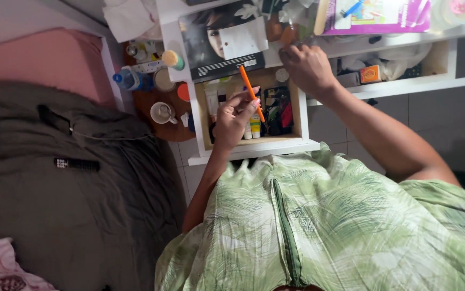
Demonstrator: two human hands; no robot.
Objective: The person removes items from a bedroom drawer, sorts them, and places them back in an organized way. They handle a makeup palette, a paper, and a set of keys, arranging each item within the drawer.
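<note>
orange pen (251, 92) in left hand (234, 119)

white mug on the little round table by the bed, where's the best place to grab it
Take the white mug by its handle, which sticks out toward the lower right, coming from above on that side. It stands upright with its mouth open, and bottles crowd its upper side, so the handle side is freer.

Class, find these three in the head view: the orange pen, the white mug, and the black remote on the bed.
orange pen (251, 91), head view, middle of its shaft above the left hand's fingers.
white mug (162, 112), head view, on its rim.
black remote (76, 164), head view, middle of its body.
</note>
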